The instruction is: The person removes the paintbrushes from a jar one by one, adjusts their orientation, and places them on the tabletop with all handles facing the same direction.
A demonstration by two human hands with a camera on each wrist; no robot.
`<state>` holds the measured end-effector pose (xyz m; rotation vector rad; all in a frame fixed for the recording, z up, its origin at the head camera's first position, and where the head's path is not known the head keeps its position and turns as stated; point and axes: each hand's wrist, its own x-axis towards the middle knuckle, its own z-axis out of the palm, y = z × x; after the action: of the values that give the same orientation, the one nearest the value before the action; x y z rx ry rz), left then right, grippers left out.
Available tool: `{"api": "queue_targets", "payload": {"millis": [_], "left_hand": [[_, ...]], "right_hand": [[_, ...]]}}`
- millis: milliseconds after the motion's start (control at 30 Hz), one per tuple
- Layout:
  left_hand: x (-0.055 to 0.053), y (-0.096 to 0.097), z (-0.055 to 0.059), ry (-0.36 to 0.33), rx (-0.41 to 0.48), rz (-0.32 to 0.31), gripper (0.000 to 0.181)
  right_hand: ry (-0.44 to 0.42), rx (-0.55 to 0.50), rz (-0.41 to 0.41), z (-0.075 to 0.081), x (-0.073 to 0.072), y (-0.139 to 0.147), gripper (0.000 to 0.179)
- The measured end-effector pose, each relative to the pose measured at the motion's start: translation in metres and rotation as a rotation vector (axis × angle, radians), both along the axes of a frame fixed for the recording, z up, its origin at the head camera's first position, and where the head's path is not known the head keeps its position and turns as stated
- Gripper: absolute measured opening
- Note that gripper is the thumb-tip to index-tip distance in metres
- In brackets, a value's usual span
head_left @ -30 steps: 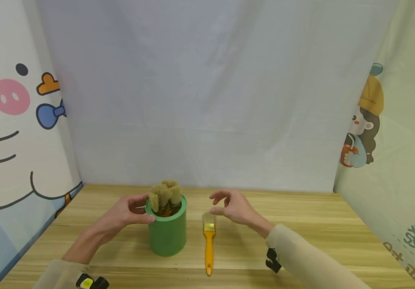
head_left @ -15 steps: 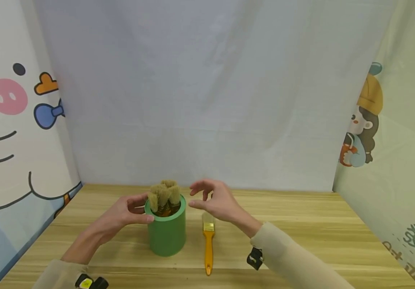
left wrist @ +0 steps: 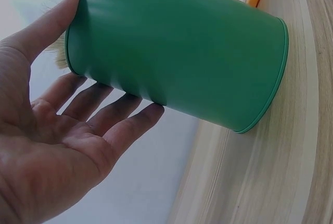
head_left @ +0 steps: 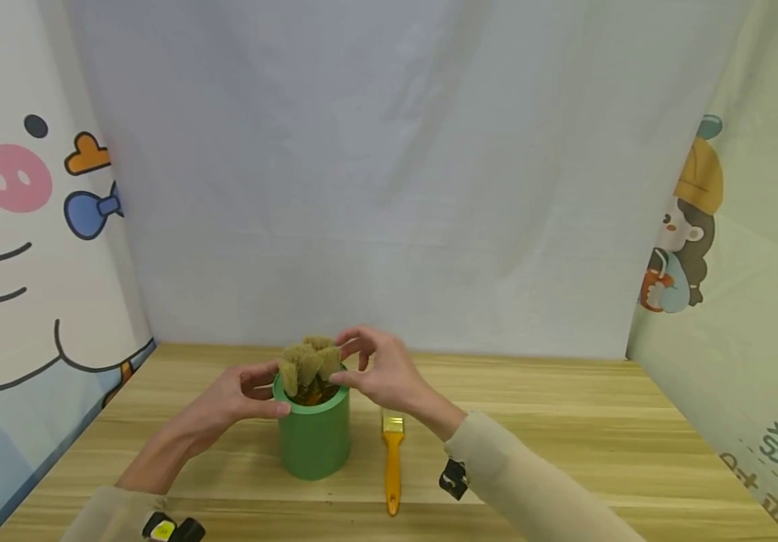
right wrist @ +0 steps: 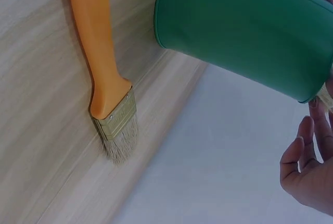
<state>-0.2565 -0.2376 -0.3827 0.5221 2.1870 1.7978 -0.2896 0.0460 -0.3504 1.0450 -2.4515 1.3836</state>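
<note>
A green cylindrical holder (head_left: pixel 314 444) stands upright on the table. Several paintbrushes (head_left: pixel 308 363) are in it, bristles up, with their handles mostly hidden. My left hand (head_left: pixel 236 399) holds the holder from the left, thumb at the rim; in the left wrist view its fingertips touch the holder's side. My right hand (head_left: pixel 385 373) is at the holder's right rim, thumb and fingers spread about the rightmost bristles; whether they press on them cannot be told. A loose paintbrush (head_left: pixel 392 467) with an orange handle lies right of the holder, bristles pointing away from me.
The wooden table (head_left: pixel 565 436) ends at a hanging pale cloth (head_left: pixel 389 188) at the back. Printed cloths with cartoon figures hang at the left and right sides.
My right hand has moved left, from above the loose paintbrush's bristles to the bristles in the holder. The left hand, holder and loose paintbrush have stayed in place.
</note>
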Motion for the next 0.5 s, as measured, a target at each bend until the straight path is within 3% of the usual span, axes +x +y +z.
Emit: {"api": "queue_targets", "payload": {"millis": [500], "left_hand": [[0.0003,0.0001,-0.0002,0.008,-0.002,-0.007,0.089]], "right_hand": [[0.009,0.037,0.051,0.0016,0.0049,-0.0089,0.033]]}}
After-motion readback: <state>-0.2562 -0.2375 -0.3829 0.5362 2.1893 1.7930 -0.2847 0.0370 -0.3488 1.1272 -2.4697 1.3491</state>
